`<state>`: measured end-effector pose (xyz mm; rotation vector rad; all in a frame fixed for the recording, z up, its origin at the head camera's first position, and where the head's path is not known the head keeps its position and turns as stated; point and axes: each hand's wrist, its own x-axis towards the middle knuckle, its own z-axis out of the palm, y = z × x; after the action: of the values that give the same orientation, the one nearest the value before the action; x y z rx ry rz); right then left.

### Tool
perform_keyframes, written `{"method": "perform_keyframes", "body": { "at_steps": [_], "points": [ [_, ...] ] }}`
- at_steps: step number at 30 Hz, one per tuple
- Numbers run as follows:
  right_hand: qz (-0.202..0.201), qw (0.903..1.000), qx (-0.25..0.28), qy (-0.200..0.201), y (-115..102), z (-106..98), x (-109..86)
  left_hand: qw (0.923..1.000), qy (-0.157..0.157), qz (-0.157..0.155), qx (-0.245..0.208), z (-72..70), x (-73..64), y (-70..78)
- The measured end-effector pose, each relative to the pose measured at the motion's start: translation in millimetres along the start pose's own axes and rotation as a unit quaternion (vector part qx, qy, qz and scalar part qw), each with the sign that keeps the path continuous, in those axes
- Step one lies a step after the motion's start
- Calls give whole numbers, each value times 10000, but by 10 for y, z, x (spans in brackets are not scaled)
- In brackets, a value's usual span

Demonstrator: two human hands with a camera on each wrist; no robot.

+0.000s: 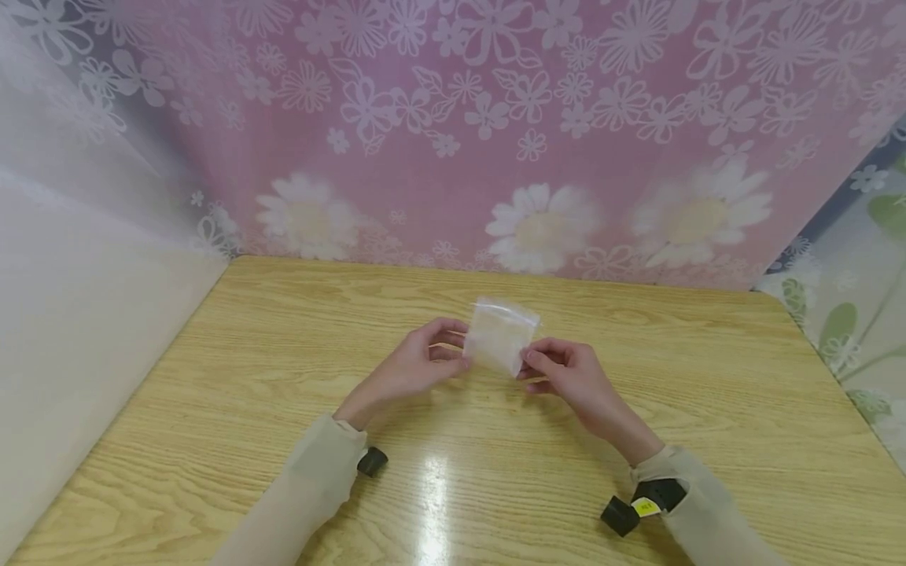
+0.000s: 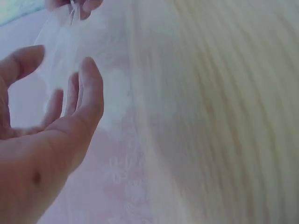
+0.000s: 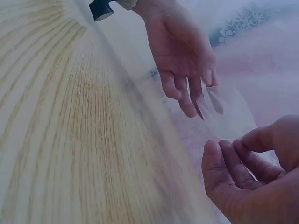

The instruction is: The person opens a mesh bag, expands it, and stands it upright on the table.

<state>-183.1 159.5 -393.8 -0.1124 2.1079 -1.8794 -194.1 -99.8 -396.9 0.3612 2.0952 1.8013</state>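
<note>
A small clear zip-top plastic bag [image 1: 501,336] is held up over the table, its zip strip along the upper edge. My right hand [image 1: 576,381] pinches the bag's lower right corner between thumb and fingers. On the other side my left hand [image 1: 410,362] is at the bag's left edge, thumb and fingers spread apart. The left wrist view shows a gap between that thumb [image 2: 25,63] and the fingers, with the bag [image 2: 58,46] beyond them. Whether the left fingertips touch the plastic, I cannot tell. In the right wrist view, the bag [image 3: 229,112] stretches between both hands.
The wood-grain table [image 1: 233,377] lies under both hands. A pink flowered cloth [image 1: 425,165] hangs along its back edge, with a pale sheet [image 1: 92,259] at the left and a leaf-patterned cloth [image 1: 859,314] at the right. Black devices [image 1: 620,516] are strapped to the wrists.
</note>
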Motion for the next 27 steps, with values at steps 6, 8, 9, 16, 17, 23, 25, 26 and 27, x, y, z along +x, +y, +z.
{"method": "perform_keyframes", "body": {
  "at_steps": [6, 8, 9, 16, 17, 23, 25, 26, 27],
  "points": [
    [28, 9998, 190, -37, -55, 63, -1, 9967, 789, -26, -202, 157, 26, 41],
    [21, 9998, 212, -16, -66, 83, -4, 9936, 1124, 37, -110, 201, 32, 52],
    [11, 9997, 233, -6, -72, 92, -5, 9918, 1277, 62, -41, 215, 34, 56],
    [-50, 9995, 301, 23, -91, 126, -11, 9809, 1878, 295, 403, 257, 33, 61],
    [-43, 9995, 303, 32, -92, 130, -12, 9802, 1906, 318, 439, 260, 34, 58],
    [21, 9994, 321, 140, -69, 147, -5, 9837, 1683, 268, 578, 268, 26, 46],
    [-19, 9995, 257, 187, -56, 143, 2, 9871, 1442, 201, 663, 250, 16, 42],
    [-42, 9995, 205, 233, -53, 141, 4, 9884, 1317, 166, 742, 235, 11, 38],
    [-72, 9995, 132, 287, -51, 137, 6, 9895, 1195, 132, 807, 215, 6, 35]
  ]
}}
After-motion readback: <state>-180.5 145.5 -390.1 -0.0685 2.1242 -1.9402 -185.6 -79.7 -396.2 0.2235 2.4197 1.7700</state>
